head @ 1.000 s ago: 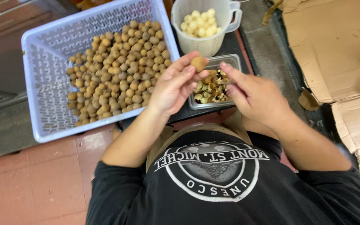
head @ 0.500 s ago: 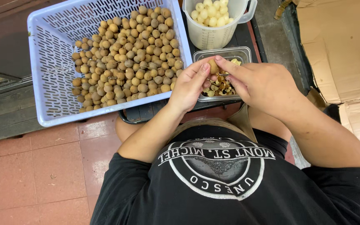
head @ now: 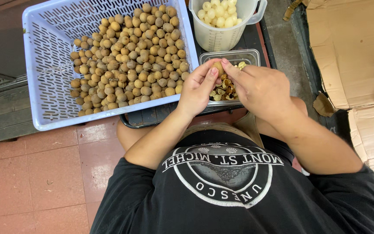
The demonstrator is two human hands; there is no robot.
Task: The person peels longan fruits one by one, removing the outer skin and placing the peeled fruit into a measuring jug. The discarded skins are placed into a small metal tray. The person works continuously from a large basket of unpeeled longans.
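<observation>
The brown fruit [head: 218, 67] is being pinched between the fingertips of both hands, just above the clear tray [head: 232, 56] of shells; the left hand [head: 198, 89] is closing its grip on it from the left, the right hand [head: 258, 89] from the right. Peeling seems to be the step in hand, and the shell looks unbroken, so the next move is calling for a thumbnail split, done gently so the flesh is not crushed. Far of the tray a jug [head: 226, 26] is holding pale peeled fruit; to the left a blue basket [head: 44, 65] is holding unpeeled ones. Compared with a second ago, the hands are lying nearer the tray and closer together.
</observation>
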